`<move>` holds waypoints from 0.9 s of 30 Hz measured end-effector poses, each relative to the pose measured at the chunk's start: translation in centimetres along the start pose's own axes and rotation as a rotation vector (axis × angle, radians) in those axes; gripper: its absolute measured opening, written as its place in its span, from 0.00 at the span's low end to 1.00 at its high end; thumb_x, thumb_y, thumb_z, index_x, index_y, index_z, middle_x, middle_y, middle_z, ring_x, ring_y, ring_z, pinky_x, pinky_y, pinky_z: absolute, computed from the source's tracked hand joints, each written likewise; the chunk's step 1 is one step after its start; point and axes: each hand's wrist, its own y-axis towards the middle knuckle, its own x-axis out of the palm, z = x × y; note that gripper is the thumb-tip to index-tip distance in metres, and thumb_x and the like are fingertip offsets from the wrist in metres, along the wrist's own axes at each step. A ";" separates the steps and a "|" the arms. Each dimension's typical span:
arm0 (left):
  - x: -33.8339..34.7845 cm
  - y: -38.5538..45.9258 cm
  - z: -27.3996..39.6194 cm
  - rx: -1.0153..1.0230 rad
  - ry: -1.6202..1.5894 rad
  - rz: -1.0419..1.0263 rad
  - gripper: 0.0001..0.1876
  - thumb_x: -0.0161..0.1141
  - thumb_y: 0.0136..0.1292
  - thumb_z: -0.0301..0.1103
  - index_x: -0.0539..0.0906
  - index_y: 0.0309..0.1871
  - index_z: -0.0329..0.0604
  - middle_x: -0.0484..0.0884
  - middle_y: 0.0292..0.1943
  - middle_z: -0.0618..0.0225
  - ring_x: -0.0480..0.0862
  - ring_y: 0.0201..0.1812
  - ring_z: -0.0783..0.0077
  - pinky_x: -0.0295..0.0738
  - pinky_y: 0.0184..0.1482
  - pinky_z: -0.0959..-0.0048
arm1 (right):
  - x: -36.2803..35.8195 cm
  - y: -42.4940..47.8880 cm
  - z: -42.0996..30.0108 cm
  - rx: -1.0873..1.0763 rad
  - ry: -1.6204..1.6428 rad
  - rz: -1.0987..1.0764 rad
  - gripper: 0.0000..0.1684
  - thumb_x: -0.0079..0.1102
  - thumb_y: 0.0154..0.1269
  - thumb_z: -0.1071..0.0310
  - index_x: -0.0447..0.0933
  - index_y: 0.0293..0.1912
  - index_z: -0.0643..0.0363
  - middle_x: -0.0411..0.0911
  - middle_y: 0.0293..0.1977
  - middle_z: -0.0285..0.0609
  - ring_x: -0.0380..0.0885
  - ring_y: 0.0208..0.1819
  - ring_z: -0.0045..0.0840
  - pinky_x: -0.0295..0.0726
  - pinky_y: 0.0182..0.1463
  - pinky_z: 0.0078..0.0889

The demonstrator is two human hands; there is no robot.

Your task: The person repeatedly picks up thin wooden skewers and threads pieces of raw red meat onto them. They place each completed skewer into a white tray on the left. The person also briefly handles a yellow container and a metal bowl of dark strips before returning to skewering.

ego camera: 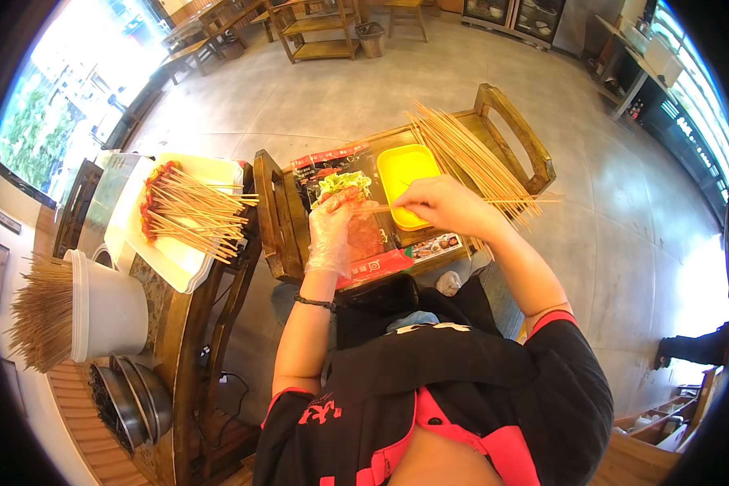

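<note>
My left hand (334, 219), in a transparent plastic glove, is closed around the left end of a bamboo skewer (373, 209). Its fingers hide whatever food is at that end. My bare right hand (446, 203) pinches the same skewer farther right, above the front of a yellow plastic tray (404, 161). Just beyond my left fingers lies a heap of shredded pale-green vegetable (345, 182). Thin reddish meat (364, 238) lies beneath and beside the glove, on a black and red printed plastic bag (373, 267).
Loose bamboo skewers (471, 161) lie across the right of the wooden stand (483, 121). On the left table, loaded skewers (197, 209) rest in a white tray (185, 276), near a white bucket (109, 310) of skewers and metal bowls (140, 398). A bin (370, 39) stands farther off.
</note>
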 end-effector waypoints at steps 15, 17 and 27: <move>-0.3 -0.8 -0.1 0.101 0.149 -0.075 0.14 0.51 0.65 0.19 0.76 0.53 0.25 0.82 0.44 0.61 0.84 0.45 0.70 0.78 0.48 0.78 | 1.2 -0.3 0.8 0.013 -0.186 0.048 0.08 0.57 0.61 0.72 0.80 0.41 0.60 0.78 0.33 0.44 0.78 0.38 0.40 0.77 0.41 0.37; -0.7 -0.7 -0.4 0.098 0.186 -0.095 0.15 0.52 0.65 0.20 0.76 0.54 0.25 0.83 0.43 0.62 0.84 0.44 0.72 0.77 0.46 0.80 | 1.3 -0.3 0.7 0.024 -0.212 0.050 0.09 0.56 0.61 0.72 0.80 0.41 0.60 0.78 0.33 0.44 0.78 0.38 0.40 0.77 0.41 0.38; -0.8 -0.2 -0.1 0.002 -0.014 0.003 0.12 0.55 0.65 0.21 0.78 0.51 0.27 0.84 0.42 0.60 0.84 0.41 0.70 0.79 0.47 0.76 | 1.6 -1.3 0.8 0.113 -0.124 0.055 0.10 0.53 0.63 0.69 0.80 0.42 0.60 0.79 0.36 0.46 0.78 0.42 0.41 0.77 0.45 0.40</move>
